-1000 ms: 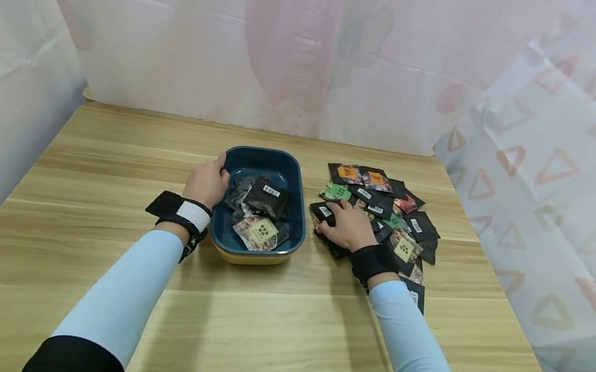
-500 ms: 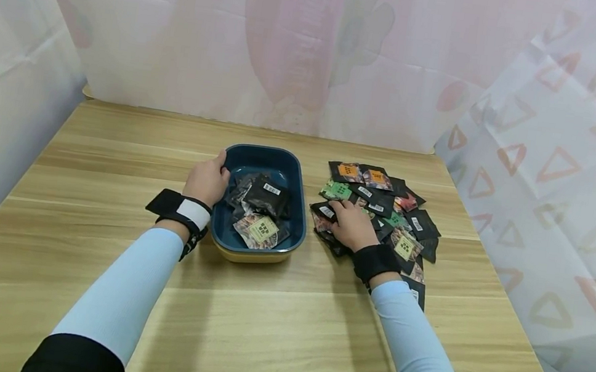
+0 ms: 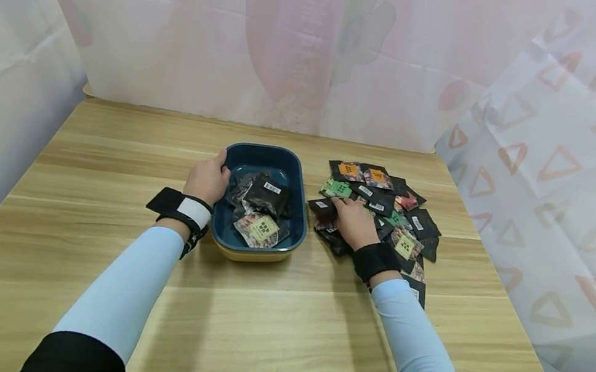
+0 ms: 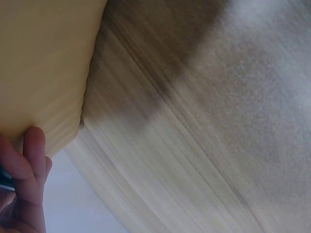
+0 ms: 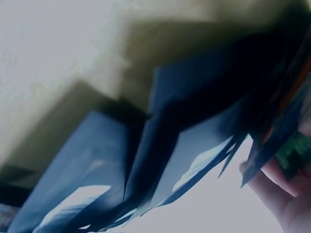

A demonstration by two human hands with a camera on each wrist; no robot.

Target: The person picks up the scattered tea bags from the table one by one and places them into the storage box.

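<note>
Progress: few packets in tray point(image 3: 234, 156), most in pile point(image 3: 406, 215) | left hand point(image 3: 207, 180) grips tray rim | right hand point(image 3: 353, 222) pinches packet point(image 3: 324, 209)

blue tray point(image 3: 299, 177), dark sachets point(image 3: 384, 212) heaped beside

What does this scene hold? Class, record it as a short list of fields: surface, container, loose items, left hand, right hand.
surface: wooden table
container: blue tray with a yellow underside, holding several sachets
loose items: pile of sachets on the table, right of the tray, mostly black
left hand: left hand holds the tray's left rim
right hand: right hand rests on the pile, fingers curled on a black sachet at its left edge
</note>
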